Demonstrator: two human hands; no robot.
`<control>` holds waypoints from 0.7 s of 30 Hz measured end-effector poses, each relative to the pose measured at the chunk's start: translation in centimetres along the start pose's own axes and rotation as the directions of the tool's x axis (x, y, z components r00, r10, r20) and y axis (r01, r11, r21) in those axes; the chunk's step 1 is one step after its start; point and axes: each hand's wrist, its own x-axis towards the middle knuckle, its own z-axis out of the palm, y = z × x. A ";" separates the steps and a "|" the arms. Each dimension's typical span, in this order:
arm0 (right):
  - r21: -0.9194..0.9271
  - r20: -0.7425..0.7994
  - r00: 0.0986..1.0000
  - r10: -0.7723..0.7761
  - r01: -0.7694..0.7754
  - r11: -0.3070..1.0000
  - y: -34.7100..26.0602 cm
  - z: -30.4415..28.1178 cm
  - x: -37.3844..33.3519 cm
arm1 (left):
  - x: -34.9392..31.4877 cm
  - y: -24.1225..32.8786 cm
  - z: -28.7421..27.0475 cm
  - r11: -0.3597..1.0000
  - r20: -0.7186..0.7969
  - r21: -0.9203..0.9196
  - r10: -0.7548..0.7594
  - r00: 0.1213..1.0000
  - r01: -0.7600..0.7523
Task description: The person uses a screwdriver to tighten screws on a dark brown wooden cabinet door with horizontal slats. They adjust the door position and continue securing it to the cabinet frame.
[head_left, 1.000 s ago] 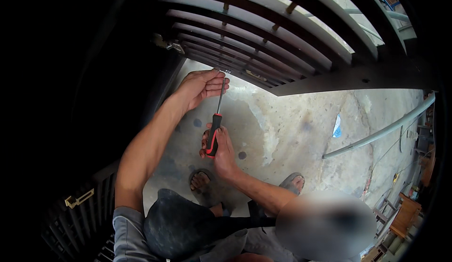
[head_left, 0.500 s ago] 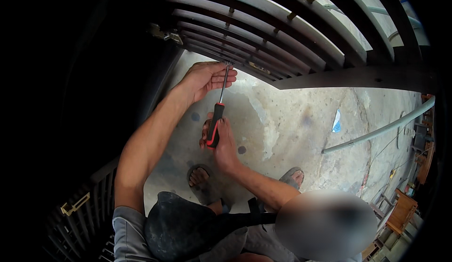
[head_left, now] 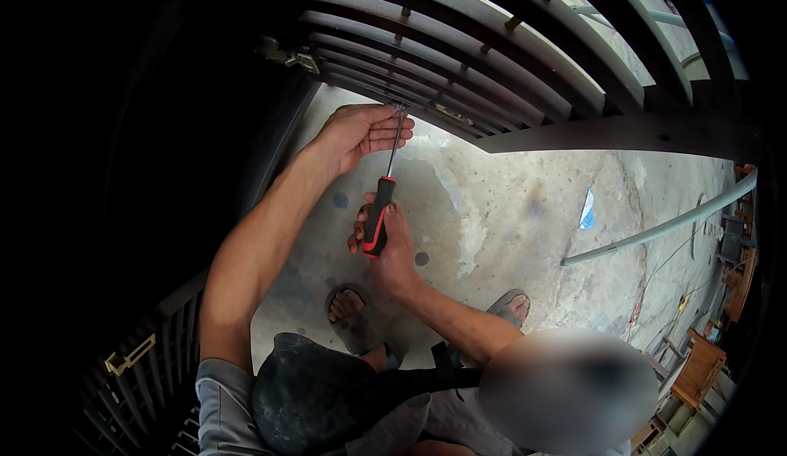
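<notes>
My right hand (head_left: 392, 239) is wrapped around the black-and-red handle of a screwdriver (head_left: 378, 218). Its metal shaft points up and away, and the tip meets the edge of a dark slatted gate (head_left: 525, 140). Close by the tip, my left hand (head_left: 367, 132) has its thumb and forefinger pressed together against the gate edge. The other left fingers curl behind the shaft. Whatever small piece sits between thumb and forefinger is too small to make out.
A metal latch (head_left: 288, 56) is fixed near the gate's far left corner. A grey-green pipe (head_left: 656, 226) slants over the concrete floor (head_left: 525, 235) at right. Beside it lies a blue-and-white scrap (head_left: 587, 210). Dark railings (head_left: 143, 374) with a brass-coloured fitting stand at lower left.
The screwdriver handle and my right hand have shifted slightly right and the handle has turned a little. My left hand stays at the tip. The gate has barely moved.
</notes>
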 end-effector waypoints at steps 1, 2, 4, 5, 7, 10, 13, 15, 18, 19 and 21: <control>-0.006 0.000 1.000 -0.004 0.004 1.000 0.0 -0.1 0.0 | 0.0 0.0 0.0 1.000 -0.001 -0.003 0.004 1.000 -0.004; -0.012 -0.001 1.000 -0.009 0.009 1.000 -0.1 -0.1 0.1 | 0.1 -0.1 0.0 1.000 -0.004 -0.006 0.004 1.000 -0.004; -0.018 -0.005 1.000 -0.008 0.008 1.000 -0.3 -0.1 0.2 | 0.1 -0.2 -0.1 1.000 -0.012 -0.012 0.003 1.000 -0.004; -0.017 -0.010 1.000 -0.004 0.004 1.000 -0.5 0.0 0.3 | 0.1 -0.2 -0.1 1.000 -0.013 -0.011 0.002 1.000 -0.002; -0.021 0.007 1.000 0.005 -0.005 1.000 -0.5 -0.1 0.2 | 0.2 -0.2 0.0 1.000 -0.015 -0.010 0.001 1.000 -0.001; -0.027 0.048 0.999 0.017 -0.016 1.000 0.0 -0.2 -0.3 | -0.1 -0.1 0.1 1.000 -0.009 0.000 -0.007 1.000 0.007; -0.029 0.040 0.999 0.021 -0.020 0.999 0.1 0.1 -0.5 | 0.0 -0.2 0.2 1.000 -0.010 0.000 0.002 1.000 -0.002; -0.038 0.031 0.999 0.018 -0.017 0.999 -0.2 0.3 -0.3 | 0.0 -0.1 0.2 1.000 -0.018 0.002 -0.001 1.000 0.001; -0.023 0.013 1.000 0.026 -0.026 0.999 -0.6 0.4 0.0 | 0.0 -0.1 0.2 1.000 -0.023 -0.002 -0.007 1.000 0.007; -0.017 0.017 1.000 0.026 -0.026 1.000 -0.5 0.4 0.0 | 0.0 -0.1 0.2 1.000 -0.026 -0.005 -0.009 1.000 0.009; -0.006 0.026 0.999 0.026 -0.026 1.000 -0.4 0.2 0.1 | 0.0 -0.1 0.2 1.000 -0.021 -0.007 -0.007 1.000 0.006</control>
